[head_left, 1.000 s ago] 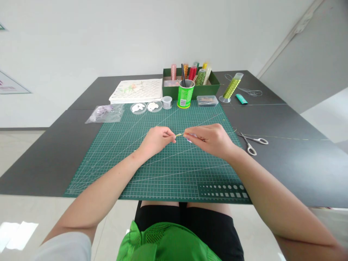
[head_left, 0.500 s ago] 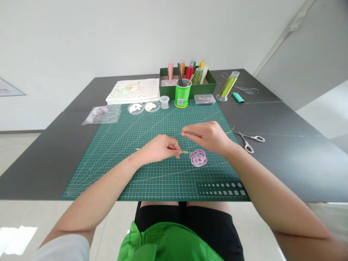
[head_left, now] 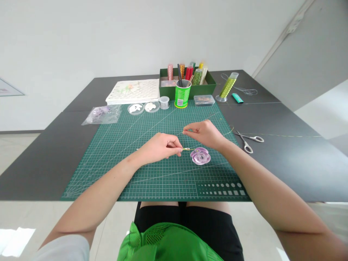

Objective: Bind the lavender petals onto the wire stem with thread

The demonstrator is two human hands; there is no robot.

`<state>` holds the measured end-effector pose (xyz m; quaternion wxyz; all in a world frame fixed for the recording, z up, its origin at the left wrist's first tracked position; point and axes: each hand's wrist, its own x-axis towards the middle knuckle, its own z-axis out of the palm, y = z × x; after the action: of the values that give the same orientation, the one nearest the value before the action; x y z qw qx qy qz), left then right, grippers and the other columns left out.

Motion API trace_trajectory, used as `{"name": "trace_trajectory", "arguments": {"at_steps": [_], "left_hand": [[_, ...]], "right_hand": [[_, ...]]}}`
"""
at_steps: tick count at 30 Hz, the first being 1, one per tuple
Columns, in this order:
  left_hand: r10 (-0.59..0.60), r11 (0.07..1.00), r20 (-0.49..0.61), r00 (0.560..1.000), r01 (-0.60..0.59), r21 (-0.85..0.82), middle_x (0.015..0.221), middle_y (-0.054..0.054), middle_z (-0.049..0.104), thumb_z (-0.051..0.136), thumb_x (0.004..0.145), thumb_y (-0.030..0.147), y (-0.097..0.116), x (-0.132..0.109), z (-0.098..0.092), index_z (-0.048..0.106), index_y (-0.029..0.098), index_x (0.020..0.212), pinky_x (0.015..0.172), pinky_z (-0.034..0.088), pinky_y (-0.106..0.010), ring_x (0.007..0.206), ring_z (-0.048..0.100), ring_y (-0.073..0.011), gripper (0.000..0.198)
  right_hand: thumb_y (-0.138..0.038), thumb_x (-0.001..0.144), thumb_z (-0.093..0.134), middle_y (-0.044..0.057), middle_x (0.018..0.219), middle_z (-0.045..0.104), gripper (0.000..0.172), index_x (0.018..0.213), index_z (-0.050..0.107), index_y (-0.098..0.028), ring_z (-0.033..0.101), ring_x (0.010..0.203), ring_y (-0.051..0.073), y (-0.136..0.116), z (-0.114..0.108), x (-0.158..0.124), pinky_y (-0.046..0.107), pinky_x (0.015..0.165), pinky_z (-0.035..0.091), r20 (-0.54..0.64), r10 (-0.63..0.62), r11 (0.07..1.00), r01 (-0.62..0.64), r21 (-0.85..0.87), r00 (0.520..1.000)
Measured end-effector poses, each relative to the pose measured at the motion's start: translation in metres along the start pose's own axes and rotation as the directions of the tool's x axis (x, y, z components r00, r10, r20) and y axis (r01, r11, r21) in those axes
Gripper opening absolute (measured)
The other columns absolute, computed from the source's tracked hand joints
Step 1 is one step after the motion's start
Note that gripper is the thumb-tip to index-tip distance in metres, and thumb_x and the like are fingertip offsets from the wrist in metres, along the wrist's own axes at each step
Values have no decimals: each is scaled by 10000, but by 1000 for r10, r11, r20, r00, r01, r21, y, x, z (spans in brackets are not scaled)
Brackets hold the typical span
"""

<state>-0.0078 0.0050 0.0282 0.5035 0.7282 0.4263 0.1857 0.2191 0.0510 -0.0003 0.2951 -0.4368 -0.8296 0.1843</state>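
Note:
My left hand [head_left: 161, 145] pinches a short gold stem [head_left: 186, 149] that leads to a lilac ribbon flower [head_left: 200, 156] lying on the green cutting mat [head_left: 130, 163]. My right hand [head_left: 206, 132] is above the flower, its fingers pinched on a thin gold wire [head_left: 272, 135] that runs off to the right across the table. Both hands are closed and rest near the mat's middle.
Scissors [head_left: 248, 140] lie right of the mat. At the back stand a green cup of tools [head_left: 182, 94], a green box of bead tubes [head_left: 208, 86], small dishes [head_left: 144, 107], a plastic bag [head_left: 102, 114], a white pad [head_left: 134, 90], a wire spool [head_left: 227, 87] and a teal lighter [head_left: 237, 98].
The flower, first hidden under my right hand, now lies on the mat. My left hand moved down and right with the stem; my right hand drew the wire up and left.

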Motion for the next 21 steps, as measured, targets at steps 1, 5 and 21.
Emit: {"name": "trace_trajectory", "arguments": {"at_steps": [1,5,21], "left_hand": [[5,1000,-30,1000,-6,-24,833,-60,802,681,871,272,0,0,-1,733,184,854,502,467,-224,575,635,-120,103],[50,987,-140,989,-70,-144,825,-80,799,683,866,285,-1,4,-5,705,155,863,509,450,-223,503,559,-86,132],[-98,894,-500,860,-145,-424,860,-69,766,733,819,357,-8,14,-18,692,159,835,440,273,-214,495,454,-54,202]], "right_hand": [[-318,901,658,-55,490,504,222,832,800,-162,385,475,77,2,2,1,245,538,302,5,17,1000,-17,17,1000],[-315,883,651,6,626,634,236,748,738,-141,496,568,106,6,10,2,258,592,366,51,6,993,-12,117,999],[-334,988,549,19,739,733,298,914,790,-176,579,586,113,-14,8,-7,234,611,444,-45,-98,989,103,109,994]]}}
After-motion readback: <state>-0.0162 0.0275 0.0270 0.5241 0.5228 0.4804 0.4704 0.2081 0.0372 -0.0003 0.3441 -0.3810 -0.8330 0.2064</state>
